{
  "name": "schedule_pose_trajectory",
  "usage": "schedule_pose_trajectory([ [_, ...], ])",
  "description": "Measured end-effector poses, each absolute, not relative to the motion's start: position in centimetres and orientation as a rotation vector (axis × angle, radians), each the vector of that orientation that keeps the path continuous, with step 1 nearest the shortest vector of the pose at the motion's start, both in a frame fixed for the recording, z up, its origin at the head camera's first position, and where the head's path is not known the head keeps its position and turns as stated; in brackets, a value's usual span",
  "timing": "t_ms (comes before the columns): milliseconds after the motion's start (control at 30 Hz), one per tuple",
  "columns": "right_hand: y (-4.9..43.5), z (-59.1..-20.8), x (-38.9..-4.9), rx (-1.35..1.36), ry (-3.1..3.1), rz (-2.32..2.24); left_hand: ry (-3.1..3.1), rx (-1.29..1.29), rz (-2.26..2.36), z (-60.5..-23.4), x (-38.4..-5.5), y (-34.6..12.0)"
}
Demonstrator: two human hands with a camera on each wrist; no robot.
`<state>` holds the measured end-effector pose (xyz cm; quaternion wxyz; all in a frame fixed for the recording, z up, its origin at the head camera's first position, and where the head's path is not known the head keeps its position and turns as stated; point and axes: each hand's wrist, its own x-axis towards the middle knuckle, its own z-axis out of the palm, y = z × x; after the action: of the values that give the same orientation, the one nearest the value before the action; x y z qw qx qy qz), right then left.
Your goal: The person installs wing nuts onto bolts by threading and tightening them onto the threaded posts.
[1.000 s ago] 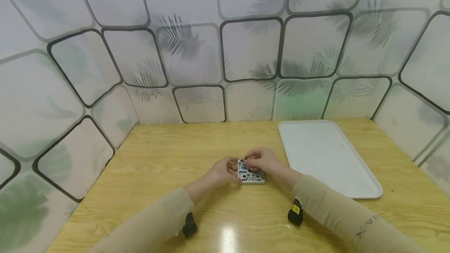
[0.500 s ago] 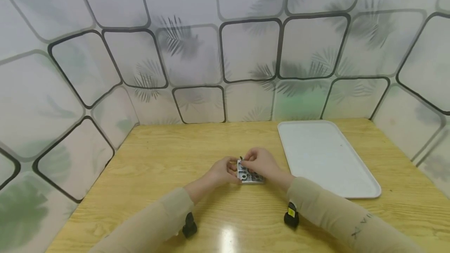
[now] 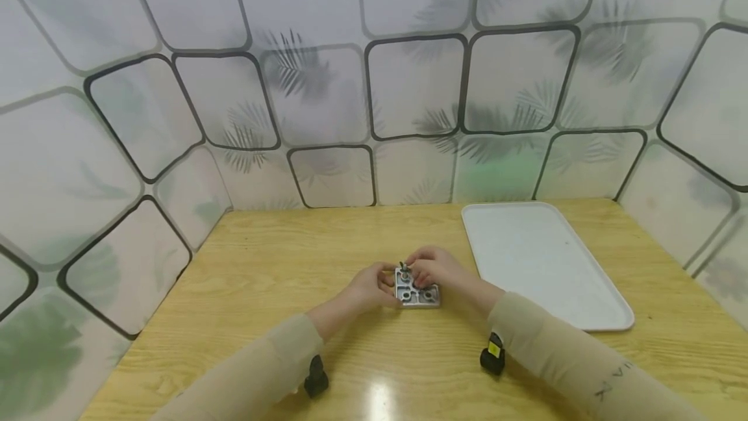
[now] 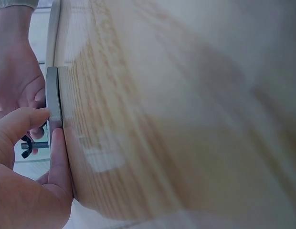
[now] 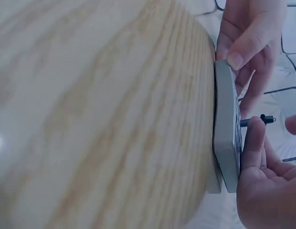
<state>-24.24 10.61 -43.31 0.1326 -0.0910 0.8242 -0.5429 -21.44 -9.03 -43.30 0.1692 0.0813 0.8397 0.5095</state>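
A square silvery metal plate (image 3: pixel 417 299) with round bosses and ribs lies on the wooden table. My left hand (image 3: pixel 369 286) grips its left side, thumb at the near corner and fingers along the edge. From the far left corner a bolt rises with a black wing nut (image 5: pixel 263 119) on it, seen also as a dark wing nut (image 4: pixel 26 147) in the left wrist view. My right hand (image 3: pixel 439 268) hovers over the plate, just right of the bolt. In the right wrist view its index finger (image 5: pixel 254 136) is right beside the bolt shaft, with the thumb (image 5: pixel 293 124) apart from it.
A white rectangular tray (image 3: pixel 543 265) lies on the table to the right, near my right forearm. The wooden table (image 3: pixel 304 239) runs back to a patterned curtain wall (image 3: pixel 415 83). Black wrist cameras hang below both sleeves.
My right hand went over the plate's far left corner half a second ago and has drawn back to the right, uncovering the wing nut. My left hand keeps its grip on the plate.
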Motion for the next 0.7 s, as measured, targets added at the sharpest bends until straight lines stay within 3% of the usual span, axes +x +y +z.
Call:
schedule_pose_trajectory([
  [333, 10.44, -43.19, -24.44, -0.100, 2.244, -1.728, 2.400, 0.249, 1.456, -43.50, -21.56, -8.96],
  [700, 10.28, -43.23, -24.37, -0.104, 2.290, -1.653, 2.385, 0.222, 1.437, -43.21, -21.54, -9.09],
])
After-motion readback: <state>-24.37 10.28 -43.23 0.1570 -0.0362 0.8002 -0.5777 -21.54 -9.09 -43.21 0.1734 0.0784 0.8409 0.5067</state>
